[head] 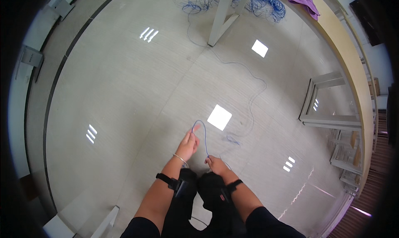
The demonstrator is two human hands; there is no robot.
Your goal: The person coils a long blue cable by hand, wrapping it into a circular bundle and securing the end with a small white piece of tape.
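Observation:
A thin blue cord [205,138] arches between my two hands above the floor. My left hand [188,143] holds one part of it between thumb and fingers, with a finger stretched out past the loop. My right hand [215,164] pinches the cord lower down, close to my knees. More cord trails from behind the right hand. A small blurred blue bunch [233,140] lies on the floor ahead of that hand. From there a long loose strand [265,82] winds away towards a large tangled heap of blue cord [268,4] at the far end.
A light metal table leg [222,18] stands by the heap. The curved wooden tabletop [352,63] runs along the right, with a purple cloth [301,1] on it and a metal frame [330,119] below. Metal boxes [32,56] line the left wall. The tiled floor [124,91] is glossy.

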